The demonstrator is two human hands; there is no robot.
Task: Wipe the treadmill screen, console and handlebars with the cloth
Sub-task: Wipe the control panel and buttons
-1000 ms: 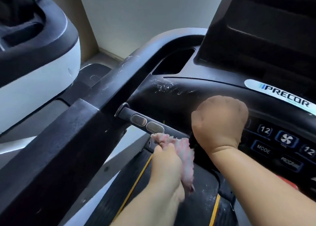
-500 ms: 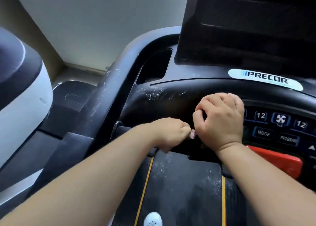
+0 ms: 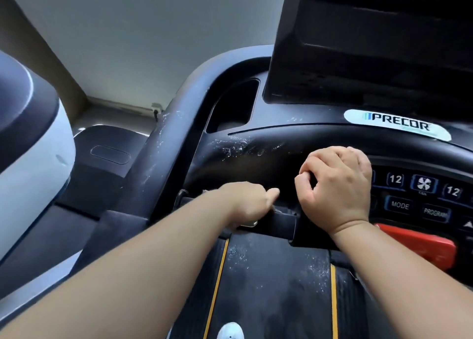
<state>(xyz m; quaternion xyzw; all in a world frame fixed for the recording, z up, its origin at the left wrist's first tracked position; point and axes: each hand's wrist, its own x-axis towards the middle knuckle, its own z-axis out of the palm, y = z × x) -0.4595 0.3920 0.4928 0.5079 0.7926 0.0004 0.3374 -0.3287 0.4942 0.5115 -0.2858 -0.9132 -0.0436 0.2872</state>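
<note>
My left hand (image 3: 249, 205) is closed around the short inner handlebar (image 3: 281, 221), over its metal sensor pad. The pink cloth it held a moment ago is hidden under the palm. My right hand (image 3: 337, 187) rests as a loose fist on the lower edge of the black console (image 3: 256, 159), just left of the buttons. White dust specks (image 3: 233, 146) streak the console and the long left handlebar (image 3: 174, 133). The dark screen (image 3: 371, 44) stands above at the upper right.
A red stop bar (image 3: 419, 244) sits below the button panel (image 3: 422, 185). A cup recess (image 3: 233, 108) opens left of the screen. The dusty belt (image 3: 276, 287) runs below, with a white shoe tip (image 3: 230, 332). A neighbouring white and black machine (image 3: 33, 146) stands on the left.
My left hand rose from below the inner handlebar and closed over it, and the pink cloth went out of sight. The view swung right and up. My right hand stayed on the console edge.
</note>
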